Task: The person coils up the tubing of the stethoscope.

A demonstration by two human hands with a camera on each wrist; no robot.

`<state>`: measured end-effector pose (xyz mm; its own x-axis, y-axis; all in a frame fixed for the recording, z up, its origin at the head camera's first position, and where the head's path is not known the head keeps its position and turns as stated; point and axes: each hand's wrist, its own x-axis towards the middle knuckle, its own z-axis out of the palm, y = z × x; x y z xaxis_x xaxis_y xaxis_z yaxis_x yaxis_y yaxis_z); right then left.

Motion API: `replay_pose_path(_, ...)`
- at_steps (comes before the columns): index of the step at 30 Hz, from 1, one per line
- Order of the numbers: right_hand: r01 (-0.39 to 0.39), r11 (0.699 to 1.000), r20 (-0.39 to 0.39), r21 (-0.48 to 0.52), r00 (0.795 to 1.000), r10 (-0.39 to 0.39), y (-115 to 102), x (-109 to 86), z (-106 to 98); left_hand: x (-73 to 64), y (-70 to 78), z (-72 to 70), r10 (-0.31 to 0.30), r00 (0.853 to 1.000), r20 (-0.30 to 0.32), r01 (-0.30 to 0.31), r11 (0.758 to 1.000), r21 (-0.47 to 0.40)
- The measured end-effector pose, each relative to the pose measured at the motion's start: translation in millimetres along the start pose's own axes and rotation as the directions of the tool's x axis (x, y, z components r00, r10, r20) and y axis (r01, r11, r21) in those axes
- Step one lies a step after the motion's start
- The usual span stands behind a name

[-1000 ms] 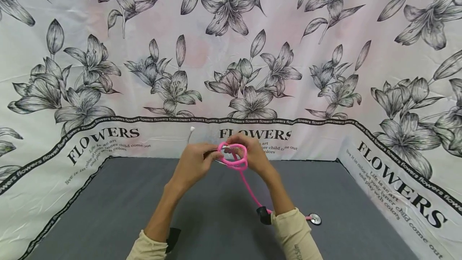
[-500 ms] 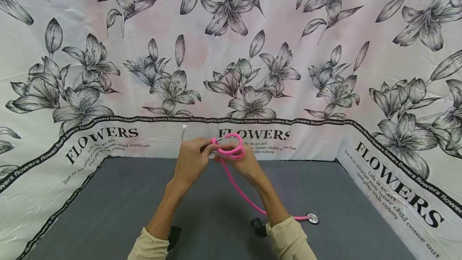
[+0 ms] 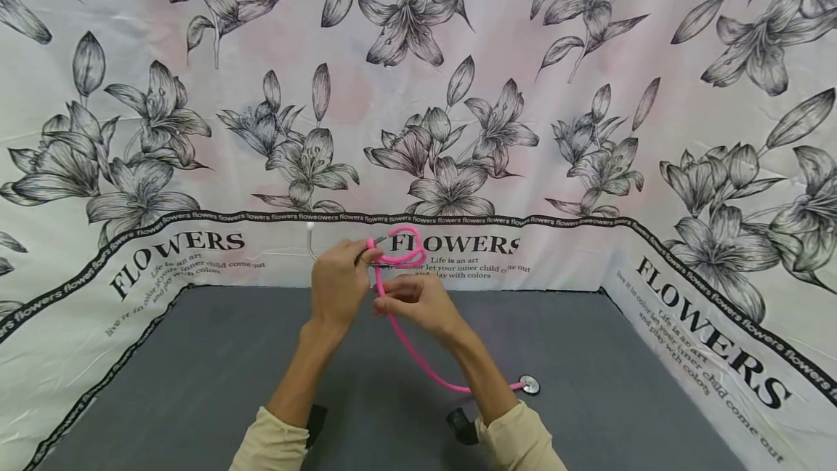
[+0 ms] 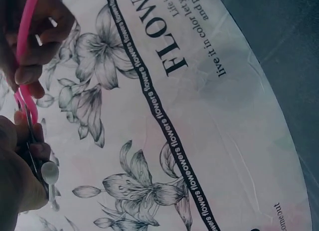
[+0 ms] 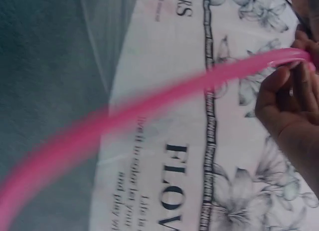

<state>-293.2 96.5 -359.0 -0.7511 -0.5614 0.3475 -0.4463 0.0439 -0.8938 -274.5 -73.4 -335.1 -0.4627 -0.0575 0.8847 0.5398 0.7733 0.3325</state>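
A pink stethoscope (image 3: 410, 349) hangs between the two hands in the head view. My left hand (image 3: 336, 286) pinches its metal ear tubes and gathered tubing; a pink loop (image 3: 400, 263) sticks out to the right of the fingers. One white ear tip (image 4: 50, 172) shows beyond that hand in the left wrist view. Just below the loop, my right hand (image 3: 421, 304) pinches the tubing between thumb and fingers. From there the tube curves down and passes behind the right forearm. Its round metal chest piece (image 3: 530, 384) appears on the forearm's other side.
A dark grey table (image 3: 222, 355) spreads under the hands. White cloth (image 3: 575, 253) with flower prints and lettering stands around its back and sides. Black pieces, one being a dark block (image 3: 462, 426), sit at both wrists.
Both hands have shifted left with the stethoscope. The right hand has left the loop and come down onto the hanging tube. The chest piece has swung left.
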Motion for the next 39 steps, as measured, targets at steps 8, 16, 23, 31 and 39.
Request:
replay_pose_path(8,0.051,0.967,0.059,-0.248,0.998,-0.037,-22,-7.9,1,-3.1,-5.1,1.3,0.053,0.998,-0.02,-0.05,0.992,0.119)
replay_pose_path(16,0.045,0.909,0.131,-0.415,0.991,0.01,-48,-18.9,-3,-1.9,-11.0,-3.1,0.087,0.996,-0.01,-0.083,0.976,0.202)
replay_pose_path(23,0.143,0.723,0.021,-0.675,0.984,-0.175,-72,-16.1,-5,-5.5,-9.5,-6.1,0.161,0.987,0.025,-0.162,0.949,0.269)
replay_pose_path(31,0.089,0.595,-0.157,-0.799,0.924,-0.349,-75,0.5,-4,-10.7,4.0,-8.5,0.266,0.952,0.153,-0.292,0.938,0.188)
replay_pose_path(39,0.088,0.578,-0.189,-0.812,0.896,-0.402,-71,7.0,-7,-10.5,5.0,-13.0,0.253,0.948,0.194,-0.276,0.956,0.099)
